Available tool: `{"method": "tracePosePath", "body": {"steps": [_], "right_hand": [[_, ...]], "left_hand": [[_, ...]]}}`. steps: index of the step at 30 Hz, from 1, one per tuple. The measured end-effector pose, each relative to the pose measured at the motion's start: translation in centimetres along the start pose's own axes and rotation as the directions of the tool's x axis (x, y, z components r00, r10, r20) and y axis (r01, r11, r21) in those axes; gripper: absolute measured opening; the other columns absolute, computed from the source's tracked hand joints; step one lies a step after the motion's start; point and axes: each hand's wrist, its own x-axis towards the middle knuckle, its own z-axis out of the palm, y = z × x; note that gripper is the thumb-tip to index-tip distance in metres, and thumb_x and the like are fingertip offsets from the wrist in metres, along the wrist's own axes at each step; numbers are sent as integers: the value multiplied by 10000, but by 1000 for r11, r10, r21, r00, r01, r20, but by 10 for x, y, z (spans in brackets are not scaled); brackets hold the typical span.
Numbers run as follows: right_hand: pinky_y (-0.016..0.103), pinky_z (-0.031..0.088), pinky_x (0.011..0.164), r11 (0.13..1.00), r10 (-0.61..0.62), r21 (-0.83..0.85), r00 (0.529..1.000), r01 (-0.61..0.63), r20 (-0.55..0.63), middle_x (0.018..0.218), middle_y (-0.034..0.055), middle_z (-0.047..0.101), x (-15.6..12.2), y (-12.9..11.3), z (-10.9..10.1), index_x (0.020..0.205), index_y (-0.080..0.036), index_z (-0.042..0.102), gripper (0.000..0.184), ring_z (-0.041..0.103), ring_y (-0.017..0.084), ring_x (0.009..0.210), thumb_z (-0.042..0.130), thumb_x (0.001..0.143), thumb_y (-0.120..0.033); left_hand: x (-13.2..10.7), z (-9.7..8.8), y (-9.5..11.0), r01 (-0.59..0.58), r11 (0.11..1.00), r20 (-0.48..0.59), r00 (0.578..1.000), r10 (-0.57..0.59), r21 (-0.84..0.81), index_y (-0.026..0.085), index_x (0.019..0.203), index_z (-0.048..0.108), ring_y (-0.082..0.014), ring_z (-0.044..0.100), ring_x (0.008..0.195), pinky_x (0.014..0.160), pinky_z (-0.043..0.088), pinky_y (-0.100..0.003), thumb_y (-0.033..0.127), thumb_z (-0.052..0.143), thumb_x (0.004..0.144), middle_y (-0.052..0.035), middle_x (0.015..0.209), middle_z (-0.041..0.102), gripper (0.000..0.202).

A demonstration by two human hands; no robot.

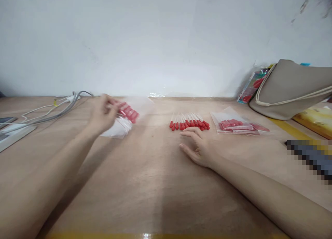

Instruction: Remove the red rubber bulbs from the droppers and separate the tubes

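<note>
My left hand (105,114) is raised at the left, its fingers pinching a clear plastic bag with red pieces (129,113) inside; the bag is slightly blurred. Below it lies a pile of flat, clear plastic bags (114,130). My right hand (198,149) rests on the table with its fingers apart and nothing in them. Just beyond its fingertips is a row of thin white sticks with red bulb-like ends (190,124), the red ends facing me. To the right, several filled clear bags (233,125) with red pieces lie overlapping.
A beige bag with a cord (293,90) stands at the right, beside a colourful package (251,86) against the wall. A yellow package (316,118) and a pixelated dark object (310,157) lie nearer. Cables (59,109) and a power strip (15,137) occupy the left.
</note>
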Motion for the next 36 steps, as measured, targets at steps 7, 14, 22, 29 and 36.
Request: {"method": "tracePosePath", "body": {"steps": [7, 14, 22, 29, 36], "right_hand": [[427, 404, 930, 997, 7, 74, 999, -9, 32, 1126, 115, 487, -2, -8, -10, 1154, -199, 466, 408, 462, 230, 1089, 590, 782, -313], [344, 468, 759, 978, 129, 127, 962, -163, 242, 996, 83, 525, -4, -3, -1, 1062, -193, 543, 276, 526, 178, 884, 556, 810, -306], [328, 458, 711, 970, 212, 74, 952, -233, 221, 893, 64, 546, -5, 6, 1, 1009, -168, 567, 228, 523, 163, 805, 562, 798, -254], [398, 395, 827, 998, -58, -20, 992, 60, 113, 993, 79, 572, 9, -8, -3, 987, -222, 606, 182, 498, 203, 950, 547, 821, -269], [395, 347, 834, 962, -233, -94, 948, 258, 215, 1077, 57, 567, 25, -13, 1, 977, -288, 648, 238, 481, 202, 990, 494, 831, -179]], "left_hand": [[-74, 79, 45, 303, 863, 710, 699, 86, -403, 170, 767, 424, -155, 598, 821, 696, 469, -274, 400, 556, 804, -31, 847, 604, 268], [-87, 97, 46, 599, 649, 687, 709, -158, -469, 198, 1052, 404, -121, 608, 746, 720, 486, -283, 338, 717, 677, 10, 853, 598, 508], [-84, 80, 49, 804, 542, 821, 469, -327, -243, 113, 1019, 559, -97, 612, 656, 670, 496, -239, 223, 802, 560, -2, 724, 644, 531], [-85, 84, 53, 787, 555, 824, 487, -289, -270, 106, 951, 564, -88, 582, 562, 623, 462, -226, 259, 821, 522, 17, 595, 645, 523], [-88, 89, 58, 698, 648, 856, 500, -134, -306, 115, 831, 596, -65, 525, 557, 588, 382, -197, 288, 801, 551, 38, 596, 593, 388]]}}
